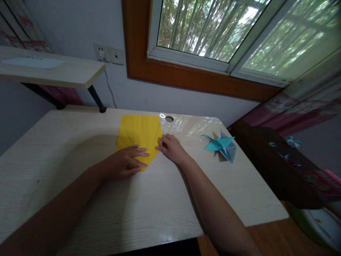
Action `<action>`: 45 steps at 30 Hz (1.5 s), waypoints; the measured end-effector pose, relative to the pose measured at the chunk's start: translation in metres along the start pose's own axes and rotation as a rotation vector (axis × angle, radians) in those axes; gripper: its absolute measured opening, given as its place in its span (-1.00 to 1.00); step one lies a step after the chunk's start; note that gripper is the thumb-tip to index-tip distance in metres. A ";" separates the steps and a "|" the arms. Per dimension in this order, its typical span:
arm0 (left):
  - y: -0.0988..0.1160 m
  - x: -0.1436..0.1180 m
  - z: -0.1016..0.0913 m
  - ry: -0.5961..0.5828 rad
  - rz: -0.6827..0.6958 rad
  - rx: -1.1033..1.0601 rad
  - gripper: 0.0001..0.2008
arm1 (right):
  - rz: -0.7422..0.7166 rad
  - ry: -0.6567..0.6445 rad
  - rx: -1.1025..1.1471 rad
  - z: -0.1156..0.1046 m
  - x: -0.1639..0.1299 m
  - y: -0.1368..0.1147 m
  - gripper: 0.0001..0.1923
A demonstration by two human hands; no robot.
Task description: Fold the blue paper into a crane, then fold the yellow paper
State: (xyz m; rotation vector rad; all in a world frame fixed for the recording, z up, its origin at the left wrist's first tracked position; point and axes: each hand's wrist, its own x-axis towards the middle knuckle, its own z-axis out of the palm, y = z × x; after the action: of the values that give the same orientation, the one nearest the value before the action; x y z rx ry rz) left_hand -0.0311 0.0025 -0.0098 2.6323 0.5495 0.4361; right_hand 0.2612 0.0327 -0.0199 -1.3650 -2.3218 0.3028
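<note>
A sheet of yellow paper (141,129) lies on the pale desk, creased and folded to a point at its near end. My left hand (130,161) rests on the lower part of the sheet with its fingers spread flat. At the sheet's right edge, my right hand (169,145) pinches the paper between thumb and fingers. Part of the near left edge is hidden under my left hand.
Folded paper figures (220,145), one teal and others greyish, sit at the desk's right side. A raised shelf (87,76) on black legs stands at the back left. A round cable hole (169,119) lies near the desk's (165,209) back edge, below the window.
</note>
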 end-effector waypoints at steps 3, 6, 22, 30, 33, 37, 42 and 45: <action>-0.001 0.000 0.002 0.023 -0.015 0.047 -0.69 | 0.004 0.003 0.002 -0.001 0.000 -0.001 -0.83; -0.002 0.001 0.006 0.087 -0.047 0.108 -0.69 | 0.008 -0.005 0.005 -0.003 -0.001 -0.002 -0.83; -0.012 0.000 0.011 0.145 -0.236 0.274 -0.54 | -0.039 0.085 -0.041 -0.005 -0.002 -0.011 -0.83; -0.014 0.000 0.014 0.146 -0.244 0.276 -0.52 | -0.261 0.000 0.094 0.000 -0.002 -0.030 -0.71; -0.013 0.000 0.014 0.129 -0.249 0.292 -0.47 | -0.223 0.013 0.079 0.003 -0.003 -0.029 -0.57; -0.011 -0.001 0.014 0.118 -0.254 0.312 -0.29 | -0.210 -0.002 0.051 0.004 -0.003 -0.026 -0.54; -0.010 0.000 0.014 0.111 -0.264 0.320 -0.21 | -0.203 -0.026 0.045 0.005 -0.002 -0.025 -0.56; -0.009 0.000 0.014 0.095 -0.275 0.333 -0.20 | -0.192 -0.029 0.038 0.006 -0.001 -0.025 -0.56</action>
State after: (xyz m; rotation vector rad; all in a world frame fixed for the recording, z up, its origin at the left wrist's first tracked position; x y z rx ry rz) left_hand -0.0283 0.0057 -0.0265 2.7948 1.0825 0.4138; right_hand 0.2397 0.0196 -0.0155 -1.1160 -2.4360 0.3076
